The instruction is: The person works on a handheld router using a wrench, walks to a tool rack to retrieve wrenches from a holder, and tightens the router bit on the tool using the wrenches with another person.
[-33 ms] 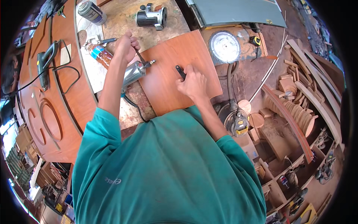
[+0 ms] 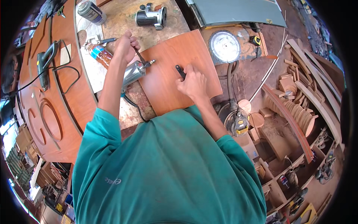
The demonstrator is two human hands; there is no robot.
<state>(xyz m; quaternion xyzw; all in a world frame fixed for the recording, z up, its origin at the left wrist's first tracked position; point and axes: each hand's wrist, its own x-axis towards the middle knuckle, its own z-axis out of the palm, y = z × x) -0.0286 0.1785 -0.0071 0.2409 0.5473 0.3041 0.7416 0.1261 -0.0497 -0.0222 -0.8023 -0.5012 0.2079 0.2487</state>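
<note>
My left hand (image 2: pixel 126 47) is closed round a dark flat metal tool (image 2: pixel 140 56), probably a spanner, at the head of a silver cylindrical router motor (image 2: pixel 132 73) with a bit in its collet. My right hand (image 2: pixel 192 83) grips a short black tool (image 2: pixel 180 71) over a curved-edged reddish-brown wooden board (image 2: pixel 197 48). The router motor lies across the board's left edge, its dark cord hanging toward me. A bottle of amber contents (image 2: pixel 100 55) lies just left of my left hand.
Behind are a spray can (image 2: pixel 91 13) and router base (image 2: pixel 151 18). Right are a saw blade (image 2: pixel 225 46), tape measure (image 2: pixel 255 41), vacuum (image 2: pixel 238 123) and stacked offcuts (image 2: pixel 307 119). Left, a heat gun (image 2: pixel 46 67) lies on large panels (image 2: pixel 67 112); a person (image 2: pixel 13 74) shows at the edge.
</note>
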